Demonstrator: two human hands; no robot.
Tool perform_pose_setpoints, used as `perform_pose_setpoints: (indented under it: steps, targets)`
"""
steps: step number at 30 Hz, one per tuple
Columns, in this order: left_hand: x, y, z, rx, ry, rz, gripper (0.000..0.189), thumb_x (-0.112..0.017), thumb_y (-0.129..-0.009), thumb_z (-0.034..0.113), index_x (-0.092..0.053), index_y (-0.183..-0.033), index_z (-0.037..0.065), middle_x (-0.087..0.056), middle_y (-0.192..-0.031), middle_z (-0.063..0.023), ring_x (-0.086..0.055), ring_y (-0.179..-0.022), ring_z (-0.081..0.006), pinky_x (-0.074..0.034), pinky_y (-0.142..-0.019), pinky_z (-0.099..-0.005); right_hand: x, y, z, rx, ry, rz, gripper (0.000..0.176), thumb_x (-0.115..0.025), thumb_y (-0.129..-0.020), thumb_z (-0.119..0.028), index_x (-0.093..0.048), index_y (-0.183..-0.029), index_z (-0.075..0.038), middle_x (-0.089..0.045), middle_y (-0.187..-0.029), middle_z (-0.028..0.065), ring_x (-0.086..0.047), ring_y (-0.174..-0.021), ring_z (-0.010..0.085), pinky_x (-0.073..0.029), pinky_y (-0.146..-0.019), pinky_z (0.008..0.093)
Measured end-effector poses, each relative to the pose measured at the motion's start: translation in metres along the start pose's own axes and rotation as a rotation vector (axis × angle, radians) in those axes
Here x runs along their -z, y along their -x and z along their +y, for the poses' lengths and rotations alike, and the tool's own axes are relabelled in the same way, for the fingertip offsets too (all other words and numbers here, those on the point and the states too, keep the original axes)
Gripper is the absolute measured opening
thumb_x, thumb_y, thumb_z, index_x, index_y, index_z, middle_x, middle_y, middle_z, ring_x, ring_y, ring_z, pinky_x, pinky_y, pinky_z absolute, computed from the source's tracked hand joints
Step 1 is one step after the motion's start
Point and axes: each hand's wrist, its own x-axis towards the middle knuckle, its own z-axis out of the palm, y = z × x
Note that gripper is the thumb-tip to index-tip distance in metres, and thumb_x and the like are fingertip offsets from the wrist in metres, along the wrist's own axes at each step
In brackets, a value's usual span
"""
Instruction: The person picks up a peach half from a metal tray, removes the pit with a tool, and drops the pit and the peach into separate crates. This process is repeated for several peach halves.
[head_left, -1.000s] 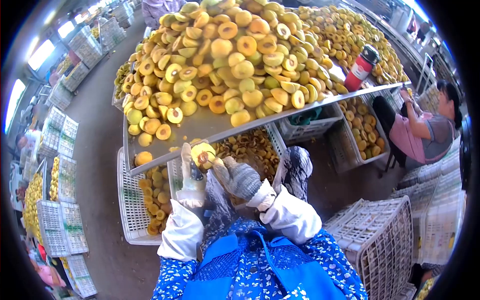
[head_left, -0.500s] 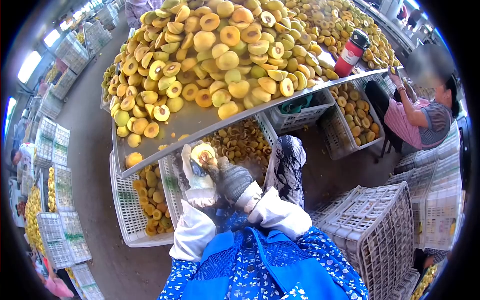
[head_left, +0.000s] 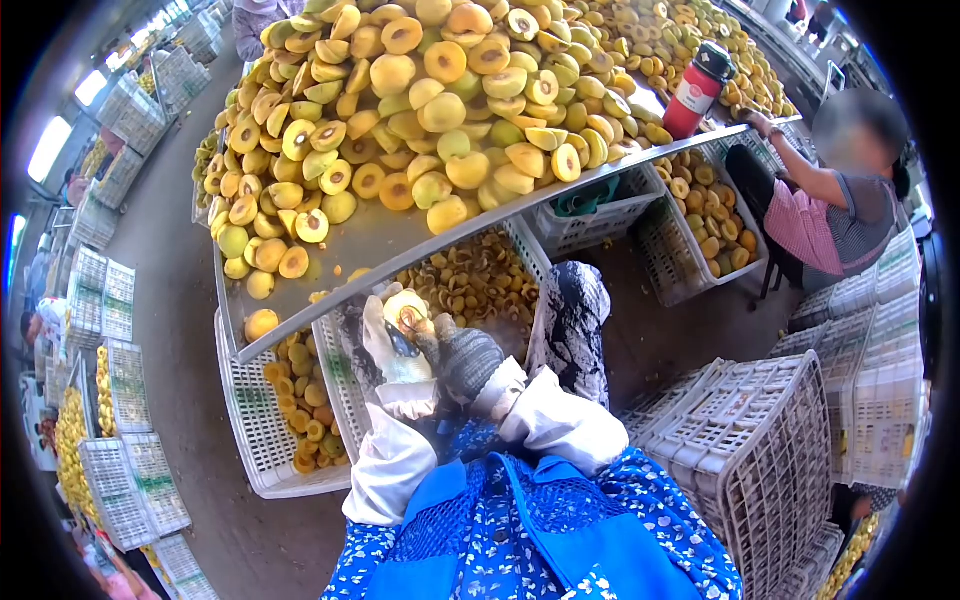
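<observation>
My left hand (head_left: 392, 350), in a pale glove, is wrapped round a halved yellow fruit (head_left: 406, 312) whose cut face shows its brown centre. A small dark object, too small to name, sits against that palm. My right hand (head_left: 468, 362), in a grey knitted glove, is closed beside the fruit, its fingertips at the fruit's lower edge; what it grips is hidden. Both hands are just below the front edge of the metal table (head_left: 345, 240), which bears a large heap of halved fruit (head_left: 440, 110).
Below the table are a crate of fruit (head_left: 262, 440), a crate of smaller brownish pieces and another fruit crate (head_left: 675, 265). A red flask (head_left: 692, 100) stands on the table. At the right sits a co-worker (head_left: 825, 210), above stacked crates (head_left: 740, 430).
The view has shifted slightly. Both hands stay together round the fruit, with only a small change in finger position. The co-worker's arm at the right has moved toward the table.
</observation>
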Motion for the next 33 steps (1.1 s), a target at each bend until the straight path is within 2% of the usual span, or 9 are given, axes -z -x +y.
perform_pose_setpoints:
  steps: [2,6,10,13,19,22,27,30,33]
  targets:
    - [-0.003,-0.005,-0.005,-0.018,0.024,0.107,0.044,-0.050,-0.090,0.038,-0.058,-0.100,-0.004,-0.061,-0.081,-0.0130,-0.061,-0.067,-0.0212,-0.052,-0.059,-0.0295,0.005,0.001,0.000,0.028,-0.024,-0.026,0.039,-0.044,-0.090,-0.041,-0.049,-0.098,-0.003,-0.061,-0.073,0.0254,-0.060,-0.074,0.0421,-0.046,-0.066,0.0504]
    - [-0.002,-0.004,0.002,-0.003,-0.051,0.033,0.042,-0.048,-0.091,0.036,-0.058,-0.099,-0.004,-0.062,-0.080,-0.0137,-0.061,-0.065,-0.0214,-0.052,-0.058,-0.0291,0.002,-0.003,0.008,0.079,-0.066,-0.102,0.039,-0.051,-0.084,-0.017,-0.046,-0.122,-0.007,-0.053,-0.088,0.0210,-0.057,-0.065,0.0371,-0.046,-0.057,0.0451]
    - [-0.008,0.003,0.005,-0.141,-0.165,-0.014,0.041,-0.046,-0.091,0.034,-0.058,-0.099,-0.005,-0.062,-0.079,-0.0144,-0.061,-0.065,-0.0228,-0.052,-0.059,-0.0300,0.010,0.007,0.003,0.271,-0.082,0.046,0.036,-0.039,-0.093,-0.034,-0.051,-0.108,-0.004,-0.058,-0.084,0.0268,-0.059,-0.076,0.0418,-0.046,-0.064,0.0492]
    - [-0.010,-0.003,0.009,-0.056,-0.084,-0.005,0.042,-0.044,-0.091,0.035,-0.058,-0.100,-0.004,-0.062,-0.080,-0.0146,-0.061,-0.066,-0.0233,-0.052,-0.059,-0.0307,-0.007,-0.006,0.010,0.434,-0.137,0.109,0.030,-0.038,-0.093,-0.021,-0.050,-0.116,-0.005,-0.056,-0.091,0.0265,-0.059,-0.073,0.0412,-0.047,-0.061,0.0470]
    - [-0.020,0.004,0.016,-0.118,-0.307,0.028,0.013,-0.049,-0.086,0.006,-0.054,-0.096,-0.001,-0.057,-0.084,-0.0079,-0.054,-0.073,-0.0158,-0.047,-0.065,-0.0265,-0.010,-0.004,0.014,0.426,0.030,0.096,0.031,-0.038,-0.093,-0.025,-0.051,-0.115,-0.005,-0.057,-0.091,0.0271,-0.059,-0.074,0.0420,-0.047,-0.062,0.0479]
    - [-0.015,0.006,0.009,-0.059,0.017,-0.023,0.042,-0.044,-0.091,0.034,-0.058,-0.099,-0.004,-0.062,-0.081,-0.0143,-0.061,-0.067,-0.0236,-0.052,-0.060,-0.0307,0.000,-0.003,0.005,0.290,-0.319,0.083,0.037,-0.038,-0.094,-0.035,-0.052,-0.110,-0.004,-0.058,-0.086,0.0283,-0.058,-0.077,0.0433,-0.045,-0.063,0.0497]
    - [-0.011,-0.004,0.021,-0.182,-0.522,-0.175,0.039,-0.043,-0.092,0.033,-0.060,-0.091,-0.002,-0.062,-0.082,-0.0117,-0.060,-0.070,-0.0194,-0.049,-0.062,-0.0280,-0.006,-0.013,0.021,0.187,-0.136,-0.103,0.040,-0.040,-0.093,-0.040,-0.054,-0.103,-0.004,-0.061,-0.084,0.0271,-0.060,-0.078,0.0425,-0.047,-0.068,0.0466]
    - [-0.009,-0.010,0.023,-0.040,-0.419,-0.236,0.040,-0.043,-0.092,0.027,-0.062,-0.086,-0.008,-0.065,-0.077,-0.0154,-0.062,-0.066,-0.0189,-0.051,-0.059,-0.0276,-0.016,-0.009,0.022,0.509,-0.743,0.140,0.031,-0.043,-0.090,-0.012,-0.051,-0.120,-0.004,-0.058,-0.088,0.0173,-0.060,-0.069,0.0316,-0.048,-0.055,0.0377]
    - [-0.012,-0.008,0.020,-0.024,-0.403,-0.207,0.041,-0.043,-0.092,0.026,-0.063,-0.086,-0.009,-0.065,-0.072,-0.0163,-0.060,-0.058,-0.0184,-0.050,-0.054,-0.0260,-0.006,0.000,0.020,0.287,-0.902,-0.134,0.028,-0.043,-0.092,-0.012,-0.053,-0.116,-0.002,-0.059,-0.090,0.0155,-0.060,-0.072,0.0291,-0.048,-0.059,0.0351]
